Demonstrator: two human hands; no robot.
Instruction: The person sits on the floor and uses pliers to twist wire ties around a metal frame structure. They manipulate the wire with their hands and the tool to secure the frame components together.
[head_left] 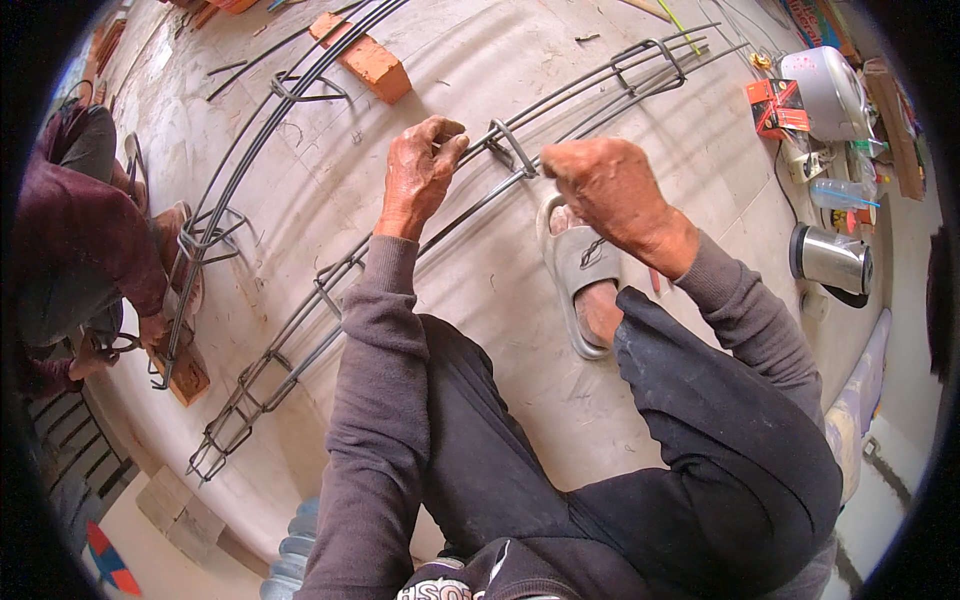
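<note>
A long steel rebar cage [455,222] with square stirrups lies across the floor in front of me. My left hand [420,175] is at its upper bars, fingers curled and thumb close to the forefinger. What lies in that pinch, if anything, is too small to tell. Between my hands stands a stirrup [512,148] around the bars. Just right of it, my right hand [615,195] is closed in a fist, back of the hand upward. Its grip is hidden from view. A thin red piece [655,281] shows below the right wrist.
Another person in a maroon sleeve [90,235] crouches at the left, beside a second rebar cage [240,160] propped on bricks [362,60]. Along the right lie a metal kettle [832,262], a white appliance [825,92], an orange box [776,108] and a plastic bottle [840,194].
</note>
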